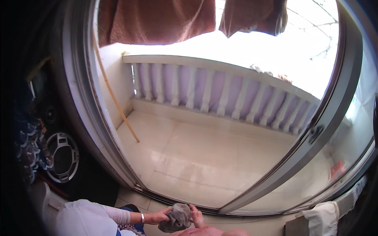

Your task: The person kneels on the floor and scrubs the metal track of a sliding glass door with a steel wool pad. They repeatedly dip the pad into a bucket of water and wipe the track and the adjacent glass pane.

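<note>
A crumpled grey cloth (178,217) is bunched between my two hands at the bottom centre of the head view. My left hand (159,216) grips its left side; a silvery band circles that wrist below a pale sleeve. On the cloth's right edge, my right hand (197,216) pinches the fabric between thumb and fingers. The cloth hides some of the fingertips. A pinkish surface is cut off by the lower frame edge just below the right hand.
Ahead, a sliding door frame (333,97) and floor track border a tiled balcony with a balustrade (192,60). A bamboo pole (113,96) leans at left, and brown fabric (159,20) hangs above. A loudspeaker (62,157) stands left; a white cloth (322,219) lies at lower right.
</note>
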The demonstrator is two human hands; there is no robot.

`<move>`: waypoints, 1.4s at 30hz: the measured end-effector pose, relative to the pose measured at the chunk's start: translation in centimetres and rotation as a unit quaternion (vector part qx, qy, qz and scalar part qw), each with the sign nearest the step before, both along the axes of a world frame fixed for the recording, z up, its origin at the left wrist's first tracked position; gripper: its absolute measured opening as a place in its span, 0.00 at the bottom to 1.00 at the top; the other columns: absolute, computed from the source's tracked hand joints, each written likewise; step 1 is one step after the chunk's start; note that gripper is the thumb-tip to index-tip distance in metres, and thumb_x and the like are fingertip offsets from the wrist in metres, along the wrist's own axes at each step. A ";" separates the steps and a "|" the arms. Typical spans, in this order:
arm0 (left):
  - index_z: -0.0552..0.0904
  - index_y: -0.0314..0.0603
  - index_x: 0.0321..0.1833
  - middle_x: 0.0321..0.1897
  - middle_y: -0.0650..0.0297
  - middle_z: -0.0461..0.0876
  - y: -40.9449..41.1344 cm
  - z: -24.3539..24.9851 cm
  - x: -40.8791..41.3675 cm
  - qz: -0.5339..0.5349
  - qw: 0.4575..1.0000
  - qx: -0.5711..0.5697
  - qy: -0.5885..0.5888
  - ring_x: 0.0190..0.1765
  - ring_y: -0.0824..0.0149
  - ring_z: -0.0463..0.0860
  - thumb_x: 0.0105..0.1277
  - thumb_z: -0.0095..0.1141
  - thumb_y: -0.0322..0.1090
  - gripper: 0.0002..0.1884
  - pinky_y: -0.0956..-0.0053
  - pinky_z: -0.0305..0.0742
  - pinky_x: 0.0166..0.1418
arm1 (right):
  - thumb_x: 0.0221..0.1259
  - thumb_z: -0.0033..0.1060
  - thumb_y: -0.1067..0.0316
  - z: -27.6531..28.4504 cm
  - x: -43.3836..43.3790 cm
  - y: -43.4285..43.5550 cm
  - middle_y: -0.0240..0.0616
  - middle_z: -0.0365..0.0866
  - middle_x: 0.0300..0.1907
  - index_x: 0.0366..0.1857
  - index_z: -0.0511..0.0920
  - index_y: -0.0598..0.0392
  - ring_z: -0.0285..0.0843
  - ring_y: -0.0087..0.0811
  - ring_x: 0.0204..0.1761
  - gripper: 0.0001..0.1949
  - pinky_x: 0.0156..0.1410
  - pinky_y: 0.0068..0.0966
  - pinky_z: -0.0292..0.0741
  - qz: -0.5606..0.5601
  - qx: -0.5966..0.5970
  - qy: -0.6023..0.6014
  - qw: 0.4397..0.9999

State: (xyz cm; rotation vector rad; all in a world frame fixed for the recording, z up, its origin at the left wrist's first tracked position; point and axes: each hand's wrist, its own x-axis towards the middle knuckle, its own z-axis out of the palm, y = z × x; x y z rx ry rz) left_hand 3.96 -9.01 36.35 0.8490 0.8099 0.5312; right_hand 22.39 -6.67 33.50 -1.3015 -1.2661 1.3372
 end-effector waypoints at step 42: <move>0.78 0.39 0.47 0.35 0.64 0.82 -16.2 28.4 8.6 -0.274 0.961 -0.020 -0.025 0.39 0.72 0.79 0.58 0.58 0.36 0.15 0.78 0.75 0.43 | 0.47 0.67 0.49 47.9 16.5 -16.4 0.48 0.79 0.31 0.29 0.76 0.56 0.80 0.48 0.34 0.20 0.39 0.38 0.77 0.130 -0.026 -0.693 0.709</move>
